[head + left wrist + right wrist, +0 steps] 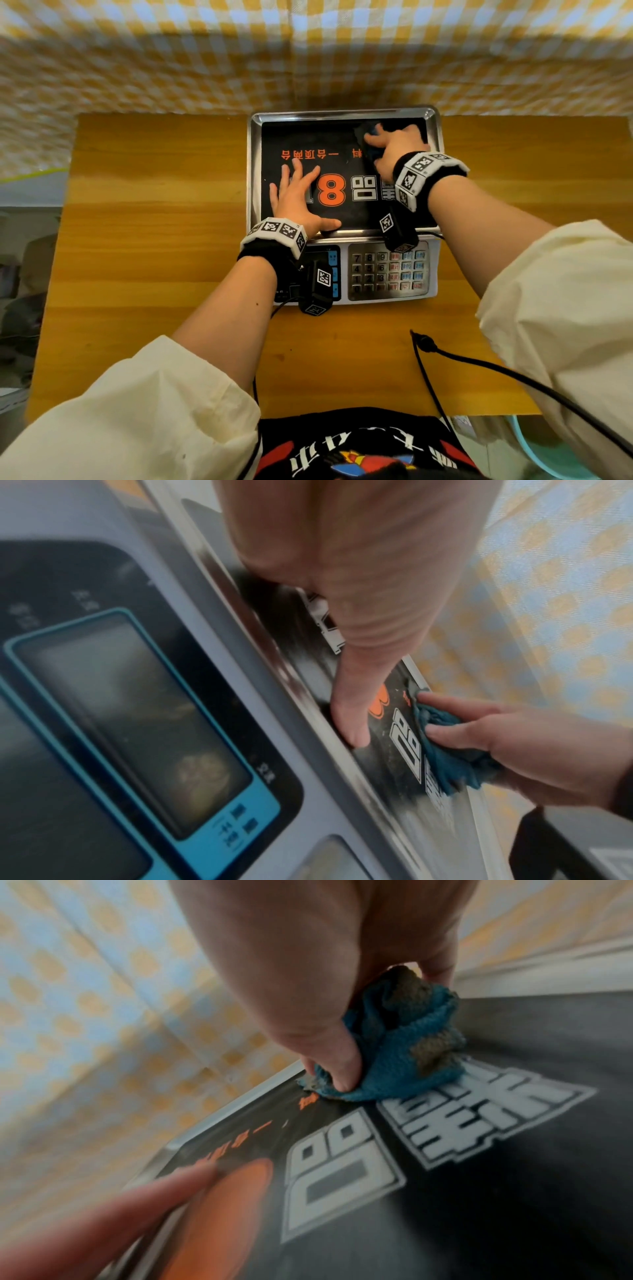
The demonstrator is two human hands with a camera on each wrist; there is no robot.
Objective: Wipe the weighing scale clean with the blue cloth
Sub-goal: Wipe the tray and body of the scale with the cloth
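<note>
Wooden table (154, 240), seemingly checkered curtain (171, 51)

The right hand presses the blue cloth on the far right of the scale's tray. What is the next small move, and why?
Probably drag the blue cloth toward the keypad: the right hand holds it bunched near the far rim, and the left hand lies flat, steadying the tray.

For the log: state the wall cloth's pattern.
Yellow and white checks on the wall cloth; clearest in the head view.
</note>
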